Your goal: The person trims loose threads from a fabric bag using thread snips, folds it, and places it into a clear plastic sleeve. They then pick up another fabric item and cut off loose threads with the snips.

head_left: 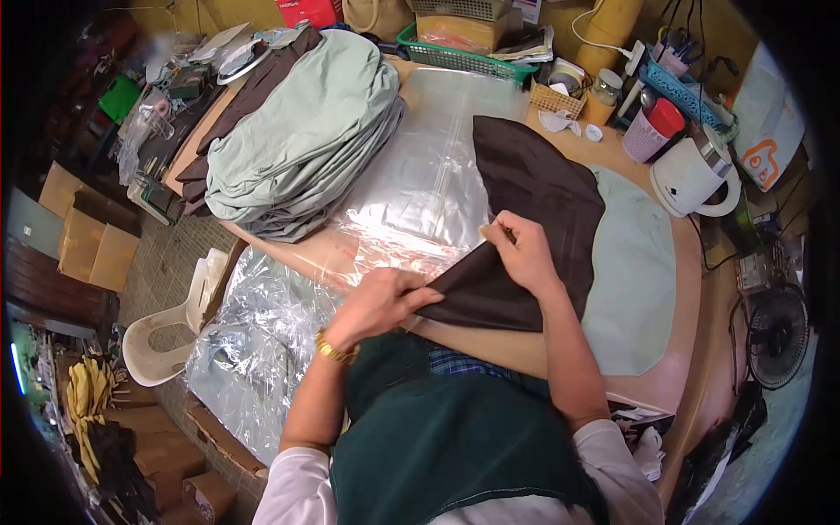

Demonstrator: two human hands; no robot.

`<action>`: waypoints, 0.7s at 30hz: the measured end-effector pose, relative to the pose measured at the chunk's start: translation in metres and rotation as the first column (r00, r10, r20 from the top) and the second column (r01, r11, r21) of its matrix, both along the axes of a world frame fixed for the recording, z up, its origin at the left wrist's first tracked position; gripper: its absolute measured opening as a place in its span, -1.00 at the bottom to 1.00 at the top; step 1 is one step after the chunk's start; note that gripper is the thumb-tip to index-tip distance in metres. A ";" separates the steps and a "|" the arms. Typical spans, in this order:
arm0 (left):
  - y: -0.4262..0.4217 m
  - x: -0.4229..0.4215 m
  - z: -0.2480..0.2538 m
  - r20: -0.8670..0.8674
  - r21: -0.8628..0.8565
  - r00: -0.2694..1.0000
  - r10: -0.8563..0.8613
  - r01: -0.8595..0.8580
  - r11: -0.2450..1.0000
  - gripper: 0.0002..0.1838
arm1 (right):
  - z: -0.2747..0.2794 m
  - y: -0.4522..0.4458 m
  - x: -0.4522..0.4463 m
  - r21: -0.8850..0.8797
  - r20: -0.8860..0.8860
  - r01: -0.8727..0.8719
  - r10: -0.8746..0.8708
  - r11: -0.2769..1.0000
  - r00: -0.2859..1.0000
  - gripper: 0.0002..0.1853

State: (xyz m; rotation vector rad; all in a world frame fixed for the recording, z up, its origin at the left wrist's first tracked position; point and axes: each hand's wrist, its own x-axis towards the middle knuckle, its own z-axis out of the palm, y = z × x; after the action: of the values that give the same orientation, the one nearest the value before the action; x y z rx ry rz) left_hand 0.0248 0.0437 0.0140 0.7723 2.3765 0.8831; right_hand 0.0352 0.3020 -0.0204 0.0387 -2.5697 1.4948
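Note:
A dark brown piece of fabric (547,197) lies on the table in front of me, its left edge raised between my hands. My left hand (382,302), with a gold watch or bracelet at its wrist, pinches the lower left corner of this fabric. Higher up the same edge, my right hand (522,251) grips the fabric between thumb and fingers. Part of a pale grey-green fabric piece (634,271) shows from under the brown one on the right. Clear plastic bags (420,149) lie flat just left of the brown fabric.
A tall pile of grey-green fabric (297,131) stands on the table's left. Below it, clear plastic packages (271,332) fill a carton beside a plastic chair (166,341). A white kettle (696,175), a pink basket (647,136) and a green basket (464,61) line the back and right.

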 end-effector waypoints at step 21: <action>-0.006 0.045 0.023 0.514 0.200 0.806 -0.294 0.221 0.955 -0.59 | 0.014 0.017 0.003 -0.195 -0.320 0.207 -0.262 0.959 0.910 -0.59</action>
State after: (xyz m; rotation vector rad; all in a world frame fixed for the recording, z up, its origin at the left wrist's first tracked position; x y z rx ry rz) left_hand 0.0694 0.0377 0.0374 0.7526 1.6856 0.9898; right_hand 0.0384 0.3185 -0.0062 -0.0282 -2.0949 1.4472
